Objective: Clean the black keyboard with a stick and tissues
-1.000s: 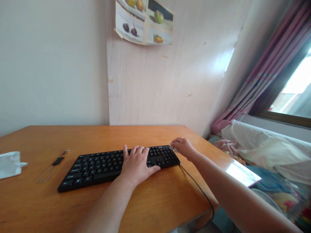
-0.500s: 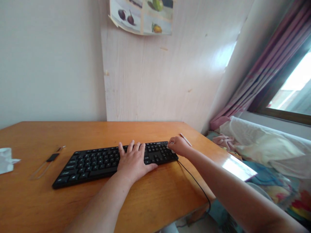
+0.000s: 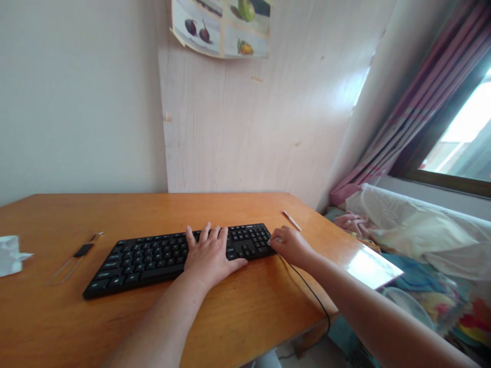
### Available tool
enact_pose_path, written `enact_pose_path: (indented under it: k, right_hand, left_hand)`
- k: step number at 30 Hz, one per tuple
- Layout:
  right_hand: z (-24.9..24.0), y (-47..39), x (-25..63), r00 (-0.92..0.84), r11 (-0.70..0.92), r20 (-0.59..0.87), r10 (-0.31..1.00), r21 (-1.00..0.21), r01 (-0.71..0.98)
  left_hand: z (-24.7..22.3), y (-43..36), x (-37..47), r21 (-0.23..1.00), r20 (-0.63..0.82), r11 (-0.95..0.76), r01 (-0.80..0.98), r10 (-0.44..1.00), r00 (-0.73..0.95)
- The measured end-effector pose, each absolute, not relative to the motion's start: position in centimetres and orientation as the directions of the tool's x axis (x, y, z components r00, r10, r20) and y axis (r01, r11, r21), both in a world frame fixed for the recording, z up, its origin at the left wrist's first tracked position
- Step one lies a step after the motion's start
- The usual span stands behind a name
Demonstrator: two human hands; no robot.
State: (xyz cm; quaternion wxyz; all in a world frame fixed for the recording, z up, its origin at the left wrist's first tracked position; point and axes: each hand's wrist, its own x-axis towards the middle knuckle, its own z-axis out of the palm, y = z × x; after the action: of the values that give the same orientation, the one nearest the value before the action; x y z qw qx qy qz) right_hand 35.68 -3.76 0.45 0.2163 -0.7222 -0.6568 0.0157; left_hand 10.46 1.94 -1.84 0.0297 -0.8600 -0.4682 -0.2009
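A black keyboard (image 3: 153, 258) lies at a slant on the wooden desk, its cable (image 3: 312, 291) running over the front right edge. My left hand (image 3: 209, 258) rests on its middle, palm down, fingers spread over the keys and thumb pointing right. At the keyboard's right end, my right hand (image 3: 289, 245) is closed in a pinch beside the number pad. A small white wad (image 3: 273, 240), which looks like tissue, shows a little between those fingertips; most of it is hidden.
A pen-like white stick (image 3: 292, 220) lies behind my right hand. To the left are a black clip-like piece with a clear loop (image 3: 83, 250) and a white tissue packet (image 3: 9, 255). Bedding and bags (image 3: 414, 245) are heaped right of the desk (image 3: 115, 209).
My right hand has moved slightly down and toward me along the keyboard's right end, still pinching the white wad. My left hand stays in place on the keys.
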Motion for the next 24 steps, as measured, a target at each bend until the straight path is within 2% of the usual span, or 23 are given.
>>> enact_pose_path:
  k: [5,7,10,12,17,24]
  right_hand:
    - [1.2,-5.3,36.1,0.076,0.024,0.238,0.968,-0.392,0.920]
    - [1.4,-5.1,36.6,0.088,0.031,0.229,0.969,-0.472,0.881]
    - [1.2,-3.5,37.7,0.214,-0.035,0.204,0.955,-0.642,0.766]
    - [1.0,-1.8,38.3,0.281,-0.070,0.187,0.941,-0.708,0.703]
    - [0.6,2.3,38.6,0.349,-0.101,0.214,0.913,-0.707,0.700]
    - [1.1,4.1,36.9,0.341,-0.150,0.151,0.928,-0.687,0.711]
  left_hand:
    - [-1.8,1.9,10.5,0.139,0.372,-0.555,0.820,0.797,0.476]
    - [-1.9,1.9,10.5,0.128,0.371,-0.552,0.824,0.797,0.477]
    - [-1.9,1.8,10.6,0.109,0.372,-0.546,0.831,0.797,0.475]
    - [-2.0,1.8,10.6,0.103,0.374,-0.544,0.833,0.797,0.474]
    - [-2.0,1.8,10.5,0.092,0.369,-0.540,0.836,0.799,0.475]
    - [-1.8,1.7,10.4,0.076,0.349,-0.537,0.840,0.804,0.482]
